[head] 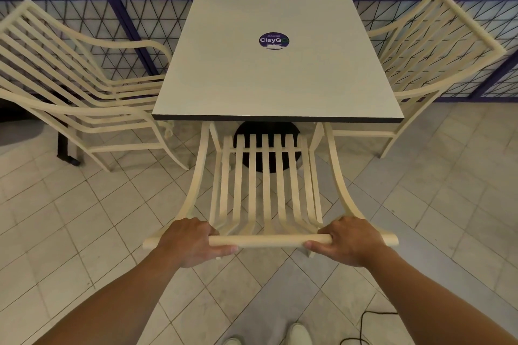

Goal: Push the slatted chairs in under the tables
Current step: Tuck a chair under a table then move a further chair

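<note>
Both hands, left hand (pixel 193 244) and right hand (pixel 350 242), wrapped tight round the slatted chair (pixel 269 190) top rail (seat partly under table (pixel 277 75)).

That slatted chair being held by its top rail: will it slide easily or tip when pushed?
The slatted chair probably slides readily: the tiled floor looks smooth. Its thin open slats suggest it's light. Both hands, left hand and right hand, grip high, so it might tip forward.

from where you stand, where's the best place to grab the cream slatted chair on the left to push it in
Take the cream slatted chair on the left by the round top rail of its back, coming from behind it on the far left. The back leans away from the square white table, so that rail is the clearest handle.
</note>
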